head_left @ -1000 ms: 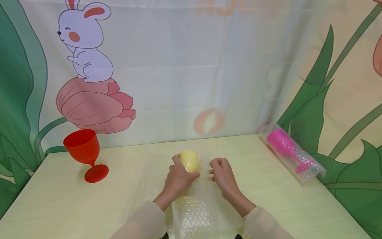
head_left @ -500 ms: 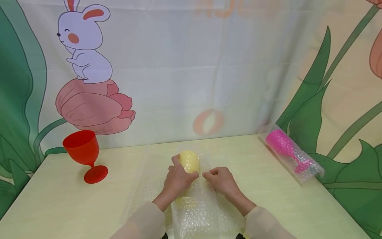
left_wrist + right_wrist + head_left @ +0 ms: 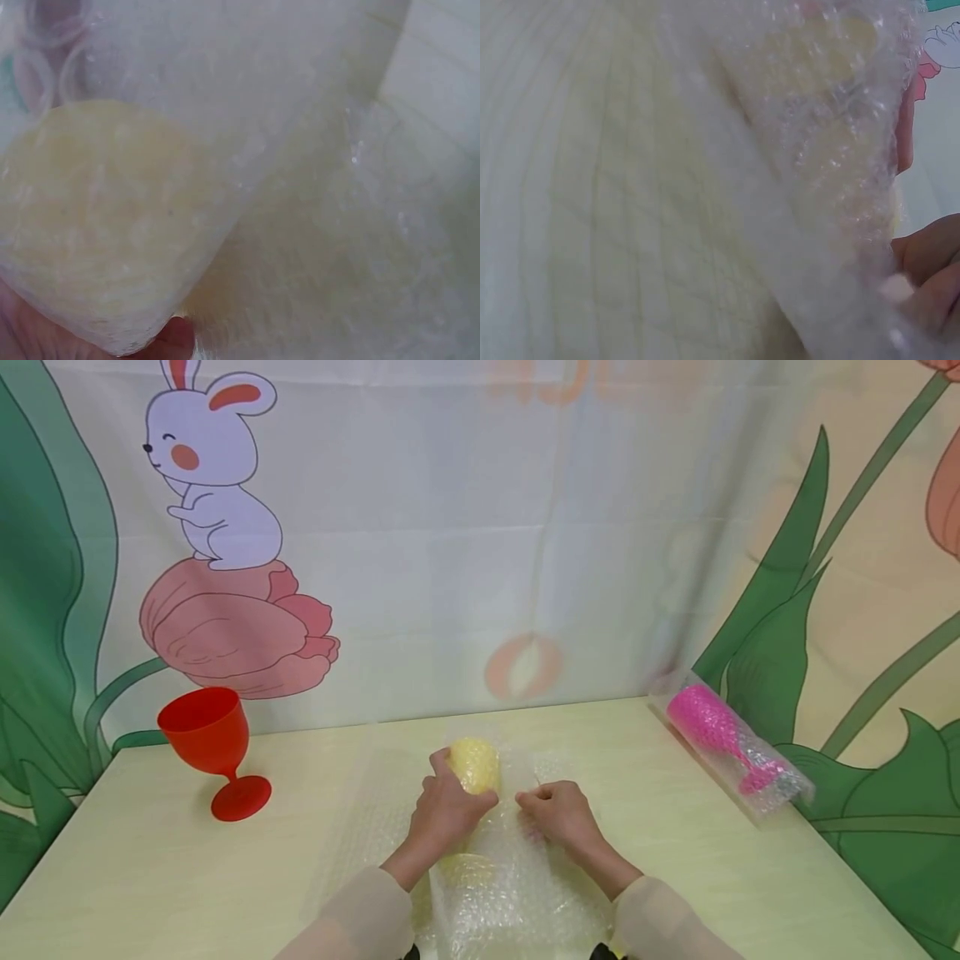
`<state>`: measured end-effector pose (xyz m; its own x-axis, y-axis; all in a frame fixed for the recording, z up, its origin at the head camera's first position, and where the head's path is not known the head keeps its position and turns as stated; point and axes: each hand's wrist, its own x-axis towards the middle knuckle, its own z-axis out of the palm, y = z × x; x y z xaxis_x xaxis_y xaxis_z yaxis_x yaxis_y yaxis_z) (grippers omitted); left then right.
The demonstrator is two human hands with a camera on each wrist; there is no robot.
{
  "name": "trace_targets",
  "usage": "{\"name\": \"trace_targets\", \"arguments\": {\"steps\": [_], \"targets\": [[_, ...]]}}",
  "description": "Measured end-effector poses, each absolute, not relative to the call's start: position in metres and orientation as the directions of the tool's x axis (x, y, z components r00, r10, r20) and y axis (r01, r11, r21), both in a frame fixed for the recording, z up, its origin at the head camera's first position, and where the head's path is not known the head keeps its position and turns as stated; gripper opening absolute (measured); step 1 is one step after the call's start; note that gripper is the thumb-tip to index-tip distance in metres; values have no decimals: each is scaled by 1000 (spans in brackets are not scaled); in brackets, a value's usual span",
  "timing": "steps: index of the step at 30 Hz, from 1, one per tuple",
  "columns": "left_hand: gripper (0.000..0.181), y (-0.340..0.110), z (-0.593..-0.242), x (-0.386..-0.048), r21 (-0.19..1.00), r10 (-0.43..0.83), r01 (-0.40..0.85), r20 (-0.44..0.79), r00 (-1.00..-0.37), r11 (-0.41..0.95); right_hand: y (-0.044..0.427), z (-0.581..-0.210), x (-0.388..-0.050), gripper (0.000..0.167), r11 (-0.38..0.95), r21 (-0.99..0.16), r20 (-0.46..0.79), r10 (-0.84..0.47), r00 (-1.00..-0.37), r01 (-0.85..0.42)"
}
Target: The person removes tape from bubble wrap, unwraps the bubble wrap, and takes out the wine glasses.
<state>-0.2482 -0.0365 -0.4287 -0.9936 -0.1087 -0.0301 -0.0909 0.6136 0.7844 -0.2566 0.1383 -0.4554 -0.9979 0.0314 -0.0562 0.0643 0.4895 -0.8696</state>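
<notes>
A yellow goblet (image 3: 474,765) lies under clear bubble wrap (image 3: 487,914) at the table's front middle, its cup toward the back. My left hand (image 3: 448,803) grips the wrapped cup, thumb on its right side and fingers on its left. Just to the right, my right hand (image 3: 561,814) pinches the wrap between thumb and fingers. In the left wrist view the yellow cup (image 3: 105,217) shows through the film, with fingertips (image 3: 176,341) below it. The right wrist view has the bubble wrap (image 3: 817,150) raised beside the fingers (image 3: 930,292).
A red goblet (image 3: 206,727) stands tilted-looking on the left of the table (image 3: 135,860). At the back right lies a pink goblet (image 3: 708,718) in bubble wrap. A printed cloth (image 3: 420,568) hangs behind the table.
My right hand has moved down and left toward the wrapped cup, its thumb and fingers now together on the wrap. My left hand keeps its grip in nearly the same place.
</notes>
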Motion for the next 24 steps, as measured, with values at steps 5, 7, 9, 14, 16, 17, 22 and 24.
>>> {"name": "trace_targets", "arguments": {"steps": [5,7,9,14,16,17,22,24], "targets": [[95,-38,-426,-248,795,-105,-81,-22,-994,602,139,-457,-256,23,447,-890,-80,39,-996,89],[95,-39,-426,-248,799,-103,-79,-21,-995,596,139,-457,-256,23,432,-897,-84,39,-996,93],[95,-39,-426,-248,800,-102,-77,-20,-995,596,139,-458,-256,24,426,-900,-88,41,-995,97],[95,-42,-428,-251,799,-106,-83,-24,-994,596,139,-458,-258,25,409,-906,-99,40,-994,107],[95,-43,-429,-252,798,-106,-87,-30,-994,597,139,-459,-259,25,402,-910,-101,34,-994,106],[96,-44,-430,-252,798,-104,-89,-33,-994,596,139,-459,-259,25,397,-912,-101,30,-994,105],[98,-46,-430,-254,801,-82,-90,-52,-995,591,140,-460,-260,26,374,-922,-104,9,-995,100],[98,-47,-430,-254,805,-73,-88,-56,-996,586,141,-459,-260,26,367,-925,-105,2,-994,99]]}}
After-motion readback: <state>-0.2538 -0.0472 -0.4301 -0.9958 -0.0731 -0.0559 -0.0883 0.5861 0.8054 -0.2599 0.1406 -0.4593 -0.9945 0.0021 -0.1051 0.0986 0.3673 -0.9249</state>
